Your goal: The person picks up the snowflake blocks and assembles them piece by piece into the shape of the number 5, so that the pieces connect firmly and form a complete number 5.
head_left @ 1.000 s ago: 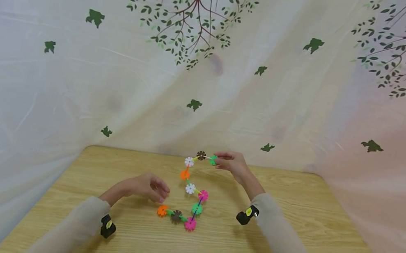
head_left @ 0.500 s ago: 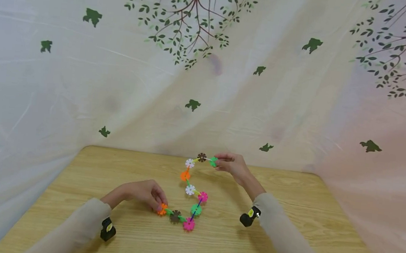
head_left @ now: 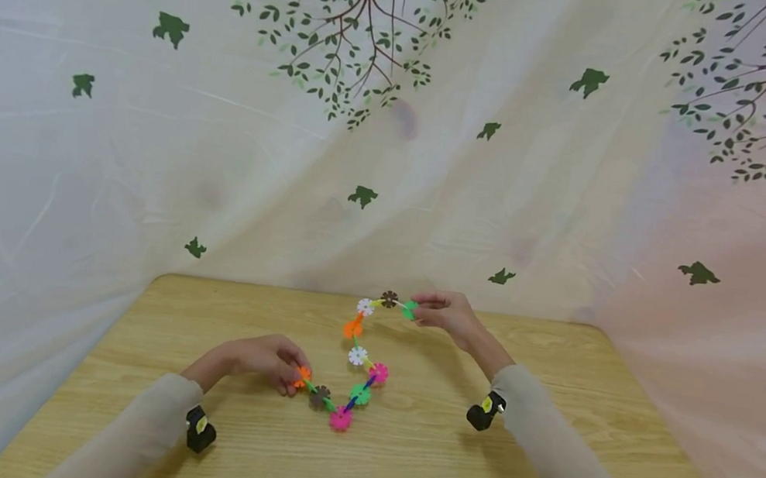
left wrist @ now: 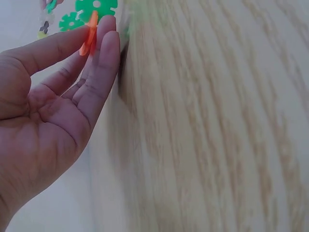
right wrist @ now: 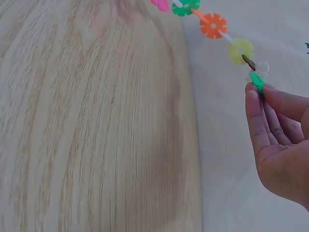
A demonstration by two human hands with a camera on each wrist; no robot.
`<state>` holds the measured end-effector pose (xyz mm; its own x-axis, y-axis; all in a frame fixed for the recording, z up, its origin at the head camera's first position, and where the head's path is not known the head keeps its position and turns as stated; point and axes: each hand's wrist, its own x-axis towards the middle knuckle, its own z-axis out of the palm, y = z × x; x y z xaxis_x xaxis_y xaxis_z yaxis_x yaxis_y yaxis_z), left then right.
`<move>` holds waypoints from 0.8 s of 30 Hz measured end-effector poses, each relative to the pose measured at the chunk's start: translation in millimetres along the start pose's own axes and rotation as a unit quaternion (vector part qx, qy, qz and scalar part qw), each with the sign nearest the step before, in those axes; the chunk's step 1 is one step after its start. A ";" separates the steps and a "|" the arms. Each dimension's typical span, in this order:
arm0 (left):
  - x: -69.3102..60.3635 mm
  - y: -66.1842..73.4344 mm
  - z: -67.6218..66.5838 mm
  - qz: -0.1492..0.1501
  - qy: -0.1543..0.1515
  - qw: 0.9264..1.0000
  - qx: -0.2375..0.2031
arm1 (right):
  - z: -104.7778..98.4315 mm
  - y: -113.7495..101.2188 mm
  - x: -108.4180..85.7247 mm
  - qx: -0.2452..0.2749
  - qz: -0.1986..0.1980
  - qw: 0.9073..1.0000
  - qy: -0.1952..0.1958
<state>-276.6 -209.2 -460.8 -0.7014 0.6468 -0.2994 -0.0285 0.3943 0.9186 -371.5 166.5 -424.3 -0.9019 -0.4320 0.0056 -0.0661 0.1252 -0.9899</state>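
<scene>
A chain of notched plastic flower discs (head_left: 340,419) in several colours winds in an S shape above the wooden table. At its near left end, my left hand (head_left: 261,360) pinches an orange disc (left wrist: 91,34) between thumb and fingertips. My right hand (head_left: 450,316) grips the green disc (right wrist: 257,83) at the far right end the same way. Between them run brown, white, orange, pink and green discs, joined edge to edge through their slots. A yellow disc (right wrist: 240,51) shows near the right fingers in the right wrist view. Part of each end disc is hidden by fingers.
The wooden table (head_left: 513,471) reaches back to a pale curtain (head_left: 274,204) printed with leaves and branches. Black wrist cameras (head_left: 200,430) hang from both beige sleeves. The table's far edge lies just behind the right hand.
My left hand has come down onto the orange end disc, taken hold of it, and drawn it slightly left and away. The chain's near bend shifted left. My right hand moved a little right.
</scene>
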 end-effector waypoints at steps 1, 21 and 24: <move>-0.1 -0.6 -0.8 -0.001 0.001 1.000 -0.008 | -1.3 0.1 -1.1 -0.007 0.003 1.000 -0.002; -0.1 -9.9 -25.8 0.028 0.064 0.996 -0.060 | -25.3 10.0 -29.3 -0.078 0.017 0.995 -0.067; 2.1 -9.9 -29.5 0.033 0.074 0.994 -0.069 | -25.9 12.3 -33.7 -0.080 0.018 0.994 -0.067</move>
<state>-298.8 -231.0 -462.9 -0.8023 0.5607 -0.2046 -0.0688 0.2537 0.9648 -352.9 205.7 -433.0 -0.8404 -0.5388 -0.0588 -0.1116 0.2781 -0.9541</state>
